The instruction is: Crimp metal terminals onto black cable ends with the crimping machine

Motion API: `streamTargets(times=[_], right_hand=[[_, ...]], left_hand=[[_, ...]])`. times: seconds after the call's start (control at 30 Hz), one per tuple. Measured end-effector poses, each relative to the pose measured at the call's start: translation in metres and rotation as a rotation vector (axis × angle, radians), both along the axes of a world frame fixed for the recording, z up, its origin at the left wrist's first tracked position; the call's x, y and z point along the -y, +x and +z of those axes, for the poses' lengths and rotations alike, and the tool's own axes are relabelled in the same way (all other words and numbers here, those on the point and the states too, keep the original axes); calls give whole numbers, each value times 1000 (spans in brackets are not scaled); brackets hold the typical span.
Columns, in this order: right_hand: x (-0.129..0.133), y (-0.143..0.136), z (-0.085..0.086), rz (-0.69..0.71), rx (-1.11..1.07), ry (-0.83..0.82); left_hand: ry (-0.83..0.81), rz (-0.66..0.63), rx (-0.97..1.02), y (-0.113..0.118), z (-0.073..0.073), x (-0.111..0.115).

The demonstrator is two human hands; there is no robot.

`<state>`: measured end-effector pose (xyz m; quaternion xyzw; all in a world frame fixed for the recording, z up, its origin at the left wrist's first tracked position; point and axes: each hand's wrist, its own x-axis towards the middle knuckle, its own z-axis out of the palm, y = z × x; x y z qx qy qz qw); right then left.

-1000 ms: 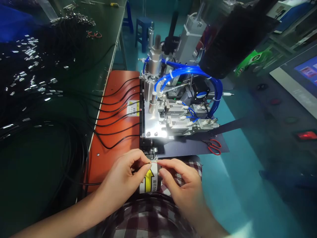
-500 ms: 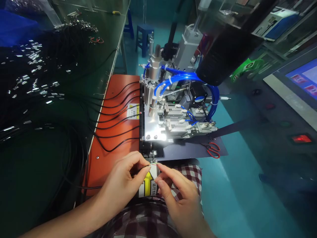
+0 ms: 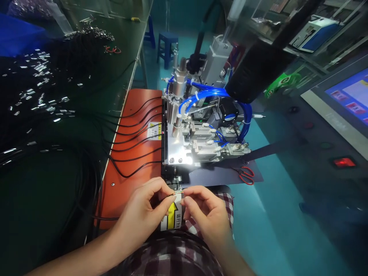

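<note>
Between thumb and index finger, my left hand (image 3: 151, 209) pinches the end of a black cable. Thin coloured wires (image 3: 178, 192) stick out of that end toward the right. My right hand (image 3: 205, 211) has its curled index finger and thumb at the tips of these wires; its fingertips partly hide them. Just beyond both hands is the near end of a black fixture rail (image 3: 174, 180) on a metal machine (image 3: 198, 142). Below the wires shows a white label with a yellow arrow (image 3: 171, 218).
Several black cables (image 3: 138, 135) run across an orange plate (image 3: 123, 195) into the machine. On the left, a dark table (image 3: 57, 184) bears piles of cables with shiny ends. Red-handled scissors (image 3: 246, 176) lie right of the machine. A control panel with a screen (image 3: 350, 97) stands at right.
My right fingers have curled in closer, and the wires look straighter and closer together. The left hand keeps its pinch on the cable. The view has shifted slightly.
</note>
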<state>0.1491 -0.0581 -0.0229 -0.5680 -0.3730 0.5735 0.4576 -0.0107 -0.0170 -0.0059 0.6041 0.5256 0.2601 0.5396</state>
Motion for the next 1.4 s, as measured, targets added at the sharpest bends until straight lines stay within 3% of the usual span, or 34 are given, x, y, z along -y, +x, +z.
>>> streamTargets(times=[0.17, 0.53, 0.67, 0.87, 1.13, 1.4], right_hand=[[-5, -4, -3, -2, -36, 19], [-8, -3, 1, 1, -15, 90], [-6, -3, 1, 10, 99, 152], [-3, -3, 3, 11, 317, 349], [-2, -5, -3, -82, 275, 221], [2, -3, -4, -34, 453, 471]], left_hand=[[-178, 6, 150, 3, 2, -2], [-340, 1, 243, 5, 9, -2], [-422, -40, 298, 5, 13, -4], [-483, -1, 345, 4, 10, -5], [-510, 89, 373, 3, 2, -3], [-559, 137, 400, 5, 1, -5]])
